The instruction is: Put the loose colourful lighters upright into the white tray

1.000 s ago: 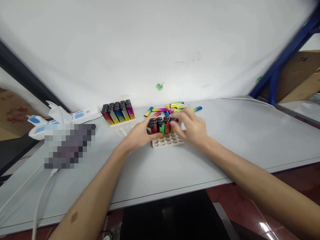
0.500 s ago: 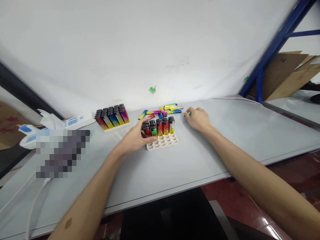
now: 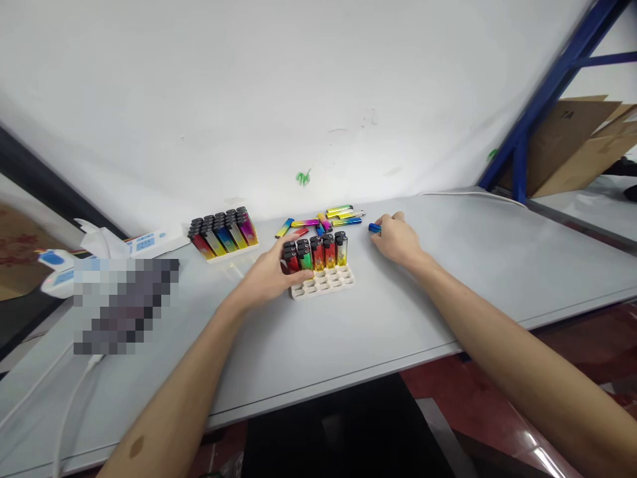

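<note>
My left hand (image 3: pixel 269 271) is closed around the left end of a group of upright lighters, thumb in front and fingers mostly hidden behind. These lighters, among them a green one (image 3: pixel 304 257), a red one (image 3: pixel 329 252) and a clear yellow one (image 3: pixel 341 251), stand in the back part of a white tray (image 3: pixel 324 289) whose front holes show bare. To the right, my right hand (image 3: pixel 398 239) is low over the table, its fingers closed on a blue lighter (image 3: pixel 375 228); one end sticks out to the left, the rest is hidden.
Several loose colourful lighters (image 3: pixel 304 224) lie behind the tray. A second tray (image 3: pixel 233 253) packed with black-topped lighters stands at the left. Farther left are a power strip (image 3: pixel 149 240), a pixelated dark object (image 3: pixel 127 305) and a white cable (image 3: pixel 64 405). A wall (image 3: pixel 318 99) rises behind.
My right hand has shifted slightly right and turned; the lighter's blue end now shows at its fingertips, where a bit of green showed before. My left hand stays at the tray.
</note>
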`<state>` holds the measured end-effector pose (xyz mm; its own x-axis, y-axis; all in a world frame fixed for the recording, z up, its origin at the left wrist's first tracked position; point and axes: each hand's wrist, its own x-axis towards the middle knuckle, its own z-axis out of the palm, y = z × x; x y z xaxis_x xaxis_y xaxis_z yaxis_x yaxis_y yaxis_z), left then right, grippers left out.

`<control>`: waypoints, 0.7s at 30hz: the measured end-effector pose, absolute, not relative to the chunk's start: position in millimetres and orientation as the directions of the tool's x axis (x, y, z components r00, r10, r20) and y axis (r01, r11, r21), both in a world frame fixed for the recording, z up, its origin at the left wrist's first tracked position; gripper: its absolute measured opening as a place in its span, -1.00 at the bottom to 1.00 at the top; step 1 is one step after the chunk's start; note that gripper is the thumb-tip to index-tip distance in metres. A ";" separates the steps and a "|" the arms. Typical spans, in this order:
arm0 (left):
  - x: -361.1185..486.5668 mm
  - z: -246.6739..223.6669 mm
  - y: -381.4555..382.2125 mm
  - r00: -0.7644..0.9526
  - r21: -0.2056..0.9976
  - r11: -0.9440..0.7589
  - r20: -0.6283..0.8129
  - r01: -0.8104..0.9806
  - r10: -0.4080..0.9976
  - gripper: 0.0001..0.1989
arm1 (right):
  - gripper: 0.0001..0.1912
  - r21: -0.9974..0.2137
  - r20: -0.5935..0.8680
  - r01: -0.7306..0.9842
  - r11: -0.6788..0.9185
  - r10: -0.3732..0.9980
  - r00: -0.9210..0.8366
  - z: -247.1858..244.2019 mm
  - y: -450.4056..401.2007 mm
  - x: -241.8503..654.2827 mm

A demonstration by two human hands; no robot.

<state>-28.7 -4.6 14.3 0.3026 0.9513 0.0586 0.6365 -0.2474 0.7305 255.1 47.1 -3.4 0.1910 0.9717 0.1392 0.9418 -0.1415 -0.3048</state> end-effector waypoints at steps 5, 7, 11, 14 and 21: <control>-27.6 15.9 -5.3 0.307 0.745 -0.227 0.031 0.627 0.951 -0.14 | -0.59 -0.428 0.186 0.903 -0.031 0.975 0.122 -0.7 42.5 249.6; -26.7 17.2 -6.2 0.303 0.743 -0.226 0.033 0.630 0.952 -0.21 | -0.59 -0.522 0.212 0.850 0.067 0.976 0.053 -0.7 42.0 246.4; -25.6 17.9 -6.9 0.293 0.741 -0.228 0.044 0.631 0.955 -0.27 | -0.59 -0.612 0.296 0.756 0.234 0.954 -0.056 -1.5 38.8 238.0; -26.0 15.6 -5.6 0.302 0.756 -0.238 0.056 0.610 0.952 -0.24 | -0.66 -0.592 0.319 0.751 0.291 0.941 -0.113 -1.9 35.3 232.0; -26.8 11.3 -2.8 0.291 0.746 -0.242 0.068 0.620 0.954 -0.22 | -0.63 -0.695 0.379 0.586 0.418 0.904 -0.196 -2.5 30.8 228.8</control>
